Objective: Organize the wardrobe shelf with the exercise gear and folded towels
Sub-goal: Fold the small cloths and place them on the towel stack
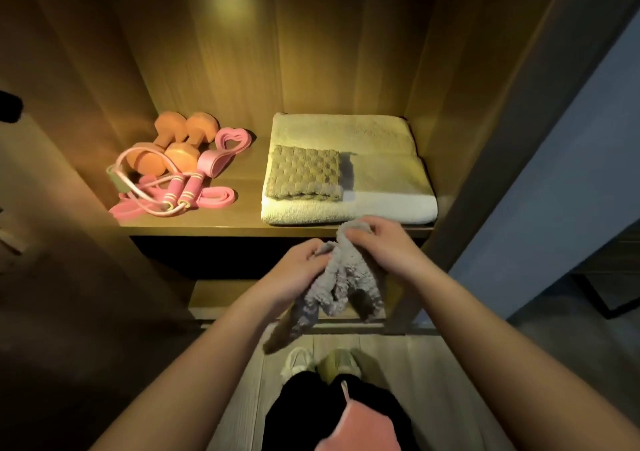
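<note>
step: folding grey fluffy towel (343, 277) | grip: my left hand (298, 267) and right hand (377, 243) each pinch its upper edge | advice: I should square corners, then lay it beside the checked towel (304, 173)

Two pale shoes (298, 360) stand side by side at 6 o'clock on a plank floor (433, 381). Just below them, black trousers (304, 412) reach the lower edge, with a pink cloth (360, 430) over them. A blue-grey wall (571, 173) takes up 3 o'clock, and dark furniture (616, 277) stands near its foot at 4 o'clock. A black object (10, 106) juts in at 9 o'clock.
</note>
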Demonstrator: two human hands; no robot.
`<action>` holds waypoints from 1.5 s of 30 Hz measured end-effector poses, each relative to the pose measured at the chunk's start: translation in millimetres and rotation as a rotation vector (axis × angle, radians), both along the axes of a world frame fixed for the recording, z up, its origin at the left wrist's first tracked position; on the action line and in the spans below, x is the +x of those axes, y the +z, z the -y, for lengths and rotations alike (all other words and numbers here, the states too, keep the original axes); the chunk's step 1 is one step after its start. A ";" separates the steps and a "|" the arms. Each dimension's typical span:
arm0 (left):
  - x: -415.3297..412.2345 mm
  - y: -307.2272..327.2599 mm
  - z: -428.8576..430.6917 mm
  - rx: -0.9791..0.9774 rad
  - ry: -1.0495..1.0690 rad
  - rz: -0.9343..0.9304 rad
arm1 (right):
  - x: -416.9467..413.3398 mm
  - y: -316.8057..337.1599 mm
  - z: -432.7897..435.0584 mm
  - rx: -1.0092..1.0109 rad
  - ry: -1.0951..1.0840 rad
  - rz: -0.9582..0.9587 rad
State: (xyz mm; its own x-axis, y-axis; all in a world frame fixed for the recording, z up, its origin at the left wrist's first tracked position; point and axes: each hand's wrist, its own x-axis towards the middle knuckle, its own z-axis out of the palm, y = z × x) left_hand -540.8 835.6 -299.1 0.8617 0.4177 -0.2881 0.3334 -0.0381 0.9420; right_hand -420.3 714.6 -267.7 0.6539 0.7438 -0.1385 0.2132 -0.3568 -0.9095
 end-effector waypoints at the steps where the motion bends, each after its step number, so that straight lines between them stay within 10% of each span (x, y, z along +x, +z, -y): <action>1: 5.3 -3.2 -5.3 -0.014 0.009 -0.004 | 7.3 -3.4 -8.5 -0.035 0.011 0.039; 10: 43.7 -23.4 -62.4 -0.039 0.036 -0.041 | 97.7 3.8 -114.7 -0.081 -0.369 -0.269; 17: 66.5 -20.1 -94.7 0.061 -0.031 -0.013 | 121.3 19.0 -155.2 -0.457 -0.211 -0.298; 31: 84.9 -30.8 -128.2 0.098 -0.127 0.027 | 148.2 42.8 -206.5 0.144 -0.175 -0.527; 45: 89.3 -30.8 -140.2 0.002 -0.191 -0.038 | 210.8 9.2 -239.8 0.191 -0.369 -0.654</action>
State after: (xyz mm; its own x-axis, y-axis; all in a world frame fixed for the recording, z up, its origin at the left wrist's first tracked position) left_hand -451.5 975.8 -329.9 0.9139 0.2483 -0.3212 0.3553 -0.1063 0.9287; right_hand -209.5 954.4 -258.6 0.6935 0.5431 -0.4734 -0.4908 -0.1248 -0.8623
